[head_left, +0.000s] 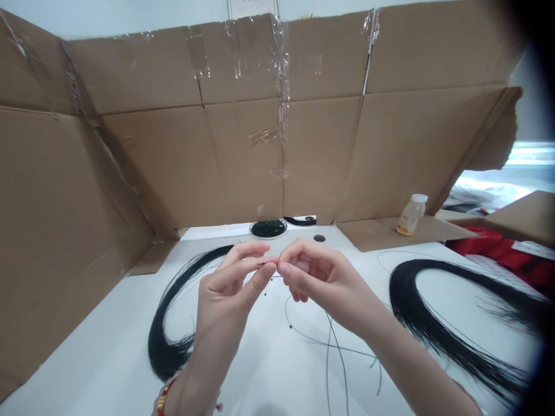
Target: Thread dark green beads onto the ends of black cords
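Note:
My left hand (229,294) and my right hand (321,277) meet at the fingertips in front of me above a white table top (277,375). Between thumbs and fingers they pinch a thin dark wire (262,263), mostly hidden by the fingertips. A few tiny black beads (265,293) appear just below the hands. Long loops of fine black strands lie on the table: one bundle (169,341) to the left, a larger one (433,306) to the right. Several loose strands (332,346) cross beneath my right wrist.
A round dish of dark green beads (267,228) stands at the far edge of the table. Brown cardboard walls (173,144) rise behind and to the left. A plastic bottle (411,215) stands on a cardboard sheet (390,234), with red cloth (494,248) to the right.

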Available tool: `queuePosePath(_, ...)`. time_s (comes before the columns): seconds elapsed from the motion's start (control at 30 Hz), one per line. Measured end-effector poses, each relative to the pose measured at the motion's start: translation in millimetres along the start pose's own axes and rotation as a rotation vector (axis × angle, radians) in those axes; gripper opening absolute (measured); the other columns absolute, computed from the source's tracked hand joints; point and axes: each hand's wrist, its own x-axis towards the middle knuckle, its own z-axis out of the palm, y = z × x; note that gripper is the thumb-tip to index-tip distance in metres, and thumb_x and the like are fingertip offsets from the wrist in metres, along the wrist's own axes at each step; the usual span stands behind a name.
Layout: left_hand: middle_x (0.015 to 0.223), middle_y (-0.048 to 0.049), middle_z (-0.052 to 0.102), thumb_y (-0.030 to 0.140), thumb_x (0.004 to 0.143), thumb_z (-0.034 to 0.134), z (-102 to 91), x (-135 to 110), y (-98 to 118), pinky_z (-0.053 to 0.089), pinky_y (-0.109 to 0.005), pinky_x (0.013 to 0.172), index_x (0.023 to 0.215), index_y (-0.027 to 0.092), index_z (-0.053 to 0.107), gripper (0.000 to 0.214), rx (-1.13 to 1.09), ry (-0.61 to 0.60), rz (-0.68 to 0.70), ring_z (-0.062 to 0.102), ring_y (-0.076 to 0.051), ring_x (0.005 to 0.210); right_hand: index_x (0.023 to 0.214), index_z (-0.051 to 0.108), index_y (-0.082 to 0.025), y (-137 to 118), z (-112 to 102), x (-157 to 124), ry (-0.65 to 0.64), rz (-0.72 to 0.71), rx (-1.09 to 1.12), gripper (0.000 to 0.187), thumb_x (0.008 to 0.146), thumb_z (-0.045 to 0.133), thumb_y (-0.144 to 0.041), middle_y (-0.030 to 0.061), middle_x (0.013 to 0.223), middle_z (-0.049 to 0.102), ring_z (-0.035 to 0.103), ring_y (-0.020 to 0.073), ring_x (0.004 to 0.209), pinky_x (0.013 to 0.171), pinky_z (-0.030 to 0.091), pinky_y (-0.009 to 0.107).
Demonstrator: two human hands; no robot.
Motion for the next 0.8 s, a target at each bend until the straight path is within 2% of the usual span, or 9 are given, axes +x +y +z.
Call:
queuePosePath(0.27,0.103,0.0000,0.071,0.036,0.083,0.084,-0.2,-10,7,0.054,-0.022,0.076,0.084,0.038,0.086,0.004,0.062,-0.024,0.083,0.064,-0.016,0.096,0.084,0.068,-0.021,-14,-3,-8,0.021,-0.002,-0.047,0.023,0.091,0.077,-0.041,-0.0022,0.068,0.052,0.045,0.0108,0.059,0.049,0.034,0.023)
queuePosePath(0.43,0.099,0.0021,0.071,0.031,0.087,0.081,-2.8,-11,7,0.054,-0.022,0.082,0.090,0.041,0.085,0.011,0.130,-0.049,0.142,0.063,-0.015,0.098,0.083,0.068,-0.021,-17,0,-10,0.050,-0.012,-0.052,0.025,0.089,0.078,-0.044,-0.0012,0.072,0.054,0.048,0.0110,0.059,0.050,0.036,0.024)
queuePosePath(0.6,0.095,0.0025,0.072,0.029,0.088,0.080,-0.7,-11,9,0.055,-0.024,0.079,0.086,0.038,0.085,0.010,0.155,-0.050,0.146,0.064,-0.014,0.089,0.085,0.067,-0.021,-18,-2,-11,0.063,-0.014,-0.061,0.025,0.091,0.075,-0.044,-0.0013,0.072,0.055,0.049,0.0102,0.058,0.048,0.038,0.022)
queuePosePath(0.8,0.090,0.0015,0.070,0.026,0.088,0.079,3.7,-12,11,0.054,-0.025,0.079,0.084,0.035,0.084,0.011,0.144,-0.027,0.173,0.063,-0.015,0.088,0.089,0.071,-0.022,-16,-1,-12,0.039,-0.040,-0.147,0.017,0.094,0.073,-0.038,-0.0014,0.074,0.057,0.049,0.0107,0.063,0.053,0.038,0.023)
